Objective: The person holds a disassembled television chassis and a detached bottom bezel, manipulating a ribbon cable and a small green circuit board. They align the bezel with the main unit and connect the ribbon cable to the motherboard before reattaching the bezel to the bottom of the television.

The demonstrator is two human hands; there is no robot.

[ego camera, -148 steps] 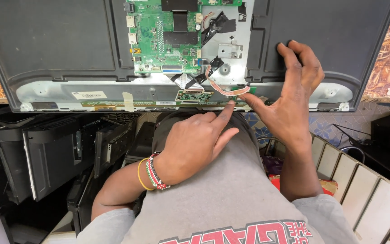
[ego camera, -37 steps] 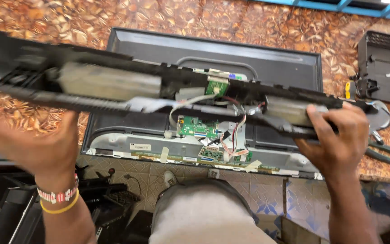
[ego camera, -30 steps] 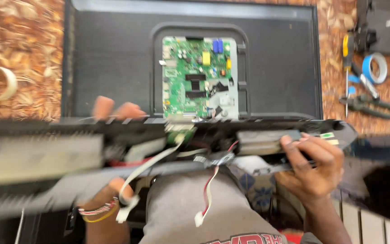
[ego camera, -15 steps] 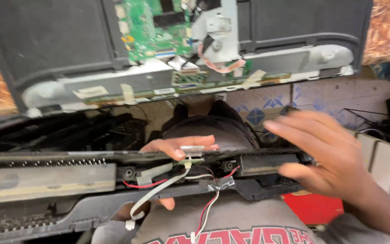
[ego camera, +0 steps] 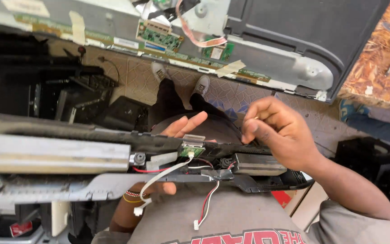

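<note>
Two large assemblies fill the view. Across the top lies the opened flat-screen panel (ego camera: 290, 31), its dark rear shell exposed, with a silver metal bracket (ego camera: 285, 63) along its lower edge, narrow green circuit strips (ego camera: 161, 38) taped to that edge, and a pink ribbon cable (ego camera: 195, 38) curling over them. Below it, spanning the lower half from the left border to right of centre, is the detached black plastic frame strip (ego camera: 91, 133), held across the person's lap; it carries a long pale speaker box (ego camera: 55, 156) on the left and a second, shorter speaker box (ego camera: 258, 165) on the right. The left hand (ego camera: 177, 131) supports the strip from beneath, fingers showing above it and the thumb below, grasping it near the middle. The right hand (ego camera: 280, 131) hovers just above the strip's right part, fingers curled narrowly together, holding nothing that can be made out. Between the speakers sits a small green board (ego camera: 191, 150), from which a white lead (ego camera: 159, 180) and a red-and-white wire pair (ego camera: 206, 205) hang over the grey shirt. Beaded bracelets (ego camera: 132, 196) ring the left wrist.
</note>
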